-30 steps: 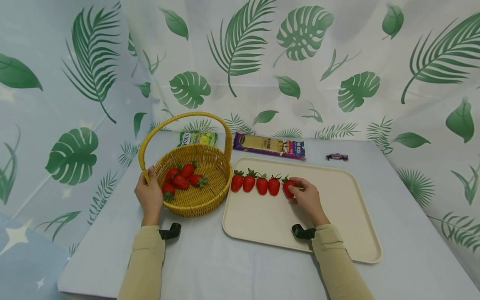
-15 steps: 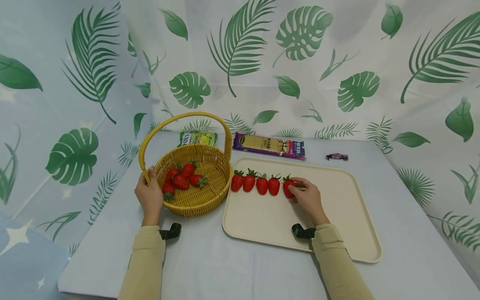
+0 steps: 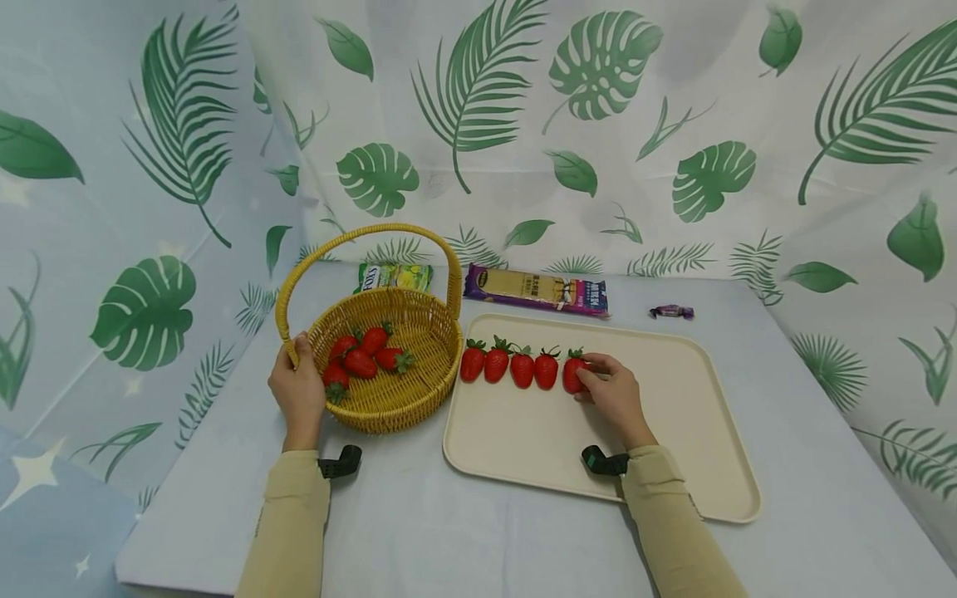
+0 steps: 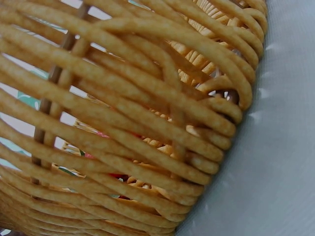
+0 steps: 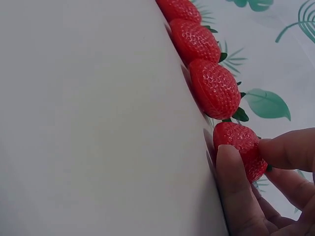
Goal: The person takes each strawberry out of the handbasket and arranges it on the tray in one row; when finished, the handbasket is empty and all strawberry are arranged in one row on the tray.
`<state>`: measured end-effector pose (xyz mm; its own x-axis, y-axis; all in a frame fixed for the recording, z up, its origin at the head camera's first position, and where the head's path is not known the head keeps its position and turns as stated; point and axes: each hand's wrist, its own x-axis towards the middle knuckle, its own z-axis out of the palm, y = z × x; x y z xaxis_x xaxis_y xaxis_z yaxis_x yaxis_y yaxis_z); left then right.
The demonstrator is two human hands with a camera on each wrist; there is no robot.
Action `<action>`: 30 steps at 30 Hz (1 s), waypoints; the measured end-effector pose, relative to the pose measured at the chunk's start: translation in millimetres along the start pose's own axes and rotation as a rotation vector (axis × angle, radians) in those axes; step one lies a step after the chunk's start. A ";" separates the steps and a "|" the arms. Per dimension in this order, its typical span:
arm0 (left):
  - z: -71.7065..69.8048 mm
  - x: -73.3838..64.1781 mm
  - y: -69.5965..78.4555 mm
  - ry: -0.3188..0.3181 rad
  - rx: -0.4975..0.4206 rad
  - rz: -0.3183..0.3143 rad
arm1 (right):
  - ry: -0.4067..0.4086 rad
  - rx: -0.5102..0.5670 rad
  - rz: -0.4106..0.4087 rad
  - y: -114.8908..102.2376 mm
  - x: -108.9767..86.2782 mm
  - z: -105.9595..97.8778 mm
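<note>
Five strawberries lined on tray (image 3: 673, 465), centre frame; right hand (image 3: 615, 392) pinches fifth strawberry (image 3: 573, 375). Left hand (image 3: 299, 390) grips basket (image 3: 419, 390); four remain inside.

A basket (image 3: 389, 397) stands on the table (image 3: 463, 531) just left of a tray (image 3: 673, 465), with strawberries (image 3: 361, 355) inside it. On the tray, five strawberries (image 3: 522, 368) lie in a row near its far edge (the rightmost under the right hand (image 3: 615, 397)). Behind the basket and tray lie two packets (image 3: 535, 290), a wrapped sweet (image 3: 672, 312) farther right; the left hand (image 3: 297, 392) sits at the basket's left rim.
</note>
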<state>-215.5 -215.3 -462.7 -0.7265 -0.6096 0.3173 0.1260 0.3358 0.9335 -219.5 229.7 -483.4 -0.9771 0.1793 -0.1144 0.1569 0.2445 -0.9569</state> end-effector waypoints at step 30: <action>0.6 1.1 -0.1 -0.004 -0.007 -0.013 | 0.128 0.065 -0.354 -38.3 -30.4 45.2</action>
<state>-216.7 -215.6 -462.6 -0.7310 -0.6109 0.3042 0.1207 0.3230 0.9387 -202.3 171.8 -455.4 -0.9428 0.2130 0.2563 -0.2003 0.2522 -0.9467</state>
